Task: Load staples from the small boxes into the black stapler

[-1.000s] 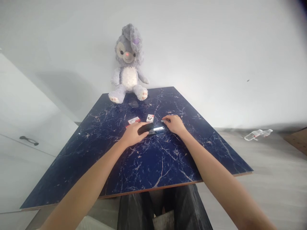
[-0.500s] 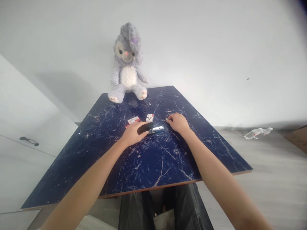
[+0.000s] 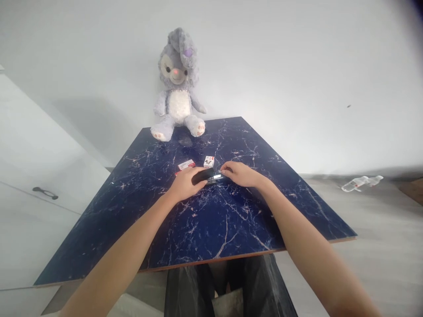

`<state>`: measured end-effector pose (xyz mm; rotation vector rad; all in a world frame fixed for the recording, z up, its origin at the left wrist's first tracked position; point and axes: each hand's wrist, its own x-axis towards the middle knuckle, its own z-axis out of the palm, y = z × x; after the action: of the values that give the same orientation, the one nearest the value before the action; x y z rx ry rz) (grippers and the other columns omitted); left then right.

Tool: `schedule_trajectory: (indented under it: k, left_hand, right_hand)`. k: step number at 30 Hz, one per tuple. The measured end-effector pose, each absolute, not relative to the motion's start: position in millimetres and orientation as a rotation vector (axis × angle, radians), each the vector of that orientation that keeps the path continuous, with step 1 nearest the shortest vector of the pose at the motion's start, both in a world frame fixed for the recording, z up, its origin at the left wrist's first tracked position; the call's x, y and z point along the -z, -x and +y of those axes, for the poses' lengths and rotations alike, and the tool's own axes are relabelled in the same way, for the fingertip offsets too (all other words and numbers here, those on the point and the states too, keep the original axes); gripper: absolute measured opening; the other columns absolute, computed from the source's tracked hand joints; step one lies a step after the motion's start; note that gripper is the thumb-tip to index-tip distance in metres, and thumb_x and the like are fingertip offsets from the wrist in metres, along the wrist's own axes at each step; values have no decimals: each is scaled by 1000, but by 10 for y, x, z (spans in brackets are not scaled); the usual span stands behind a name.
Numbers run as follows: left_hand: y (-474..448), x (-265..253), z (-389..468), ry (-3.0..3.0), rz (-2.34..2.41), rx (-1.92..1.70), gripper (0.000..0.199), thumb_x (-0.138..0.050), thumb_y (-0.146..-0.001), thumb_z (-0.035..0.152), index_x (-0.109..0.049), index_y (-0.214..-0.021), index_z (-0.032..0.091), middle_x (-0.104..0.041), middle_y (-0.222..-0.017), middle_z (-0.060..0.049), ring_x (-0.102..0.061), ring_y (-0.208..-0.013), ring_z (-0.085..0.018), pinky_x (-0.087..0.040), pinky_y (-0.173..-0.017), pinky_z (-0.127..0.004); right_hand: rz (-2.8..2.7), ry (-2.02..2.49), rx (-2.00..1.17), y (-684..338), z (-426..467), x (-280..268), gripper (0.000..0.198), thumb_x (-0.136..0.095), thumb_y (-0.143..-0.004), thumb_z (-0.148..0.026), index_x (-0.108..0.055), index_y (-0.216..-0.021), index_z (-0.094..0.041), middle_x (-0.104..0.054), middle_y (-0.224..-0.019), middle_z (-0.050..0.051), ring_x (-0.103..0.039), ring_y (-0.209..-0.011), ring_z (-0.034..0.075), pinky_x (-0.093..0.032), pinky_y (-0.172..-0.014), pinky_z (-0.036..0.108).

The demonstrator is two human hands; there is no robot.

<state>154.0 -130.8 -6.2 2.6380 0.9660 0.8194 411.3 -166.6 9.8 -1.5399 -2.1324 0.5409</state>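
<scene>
A black stapler [image 3: 204, 176] lies on the dark blue marbled table, its silver staple channel [image 3: 217, 176] exposed at the right end. My left hand [image 3: 187, 184] is closed around its rear part, thumb along the near side. At the channel's right end, my right hand [image 3: 238, 173] is closed in a pinch, fingertips touching or very near the metal; what they hold, if anything, is hidden. Just beyond the stapler stands a small white box [image 3: 209, 161] with a dark picture. Left of it lies a flat red and white box [image 3: 187, 165], partly behind my left hand.
A large grey plush toy [image 3: 178, 88] sits at the table's far edge against the wall. The marbled table [image 3: 198, 233] narrows away from me. On the floor to the right lies a clear plastic bottle [image 3: 361, 182]. A white cabinet with a dark handle [image 3: 45, 193] is at the left.
My right hand has moved left, from apart on the table to the open end of the stapler. My left hand keeps its hold, and the view has shifted slightly.
</scene>
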Motion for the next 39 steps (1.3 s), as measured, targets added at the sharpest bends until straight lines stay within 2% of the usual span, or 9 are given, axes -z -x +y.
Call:
schedule_trajectory:
  k: [20, 25, 29, 31, 33, 39]
  left_hand:
    - [-1543, 64, -1308, -2622, 1008, -796, 43, -66, -86, 33, -60, -128, 27, -70, -120, -5, -65, -108, -26, -51, -94, -41]
    - [-1544, 62, -1308, -2620, 995, -805, 43, -66, -86, 33, -60, -128, 27, -70, -120, -5, -65, -108, -26, -52, -93, -40]
    - [-1541, 64, -1304, -2624, 987, -808, 43, -66, -86, 33, -60, -128, 27, -70, -119, -4, -65, -107, -25, -52, -93, -40]
    - [-1540, 67, -1303, -2627, 992, -804, 43, -66, -86, 33, -61, -128, 27, -70, -119, -4, -65, -107, -25, -52, -93, -40]
    - [-1538, 70, -1302, -2631, 994, -794, 43, -66, -86, 34, -60, -129, 28, -70, -120, -4, -65, -108, -26, -52, -93, -41]
    - [-1536, 69, -1305, -2619, 987, -807, 44, -66, -86, 34, -60, -129, 27, -70, -122, -5, -65, -109, -26, -52, -94, -41]
  right_hand:
    - [-2264, 1474, -431, -4021, -1707, -68, 17, -52, -96, -29, -65, -101, -20, -69, -99, 7, -61, -85, 19, -43, -75, 28]
    - [-2275, 1430, -377, -3982, -1720, -75, 15, -56, -94, -29, -66, -103, -22, -69, -100, 5, -62, -88, 19, -43, -78, 28]
    - [-2084, 1676, -245, -3981, -1724, -78, 26, -44, -99, -32, -65, -109, -21, -70, -104, 10, -65, -89, 23, -44, -79, 31]
    - [-1918, 1906, -167, -4013, -1716, -77, 31, -37, -100, -27, -65, -112, -19, -71, -99, 13, -66, -87, 26, -44, -76, 33]
    - [-1841, 2048, -129, -4039, -1709, -73, 32, -39, -97, -21, -63, -118, -18, -72, -97, 14, -67, -86, 28, -44, -75, 34]
    - [-1999, 1936, -164, -3900, -1734, -26, 33, -43, -92, -16, -59, -121, -18, -72, -90, 13, -68, -83, 29, -43, -71, 33]
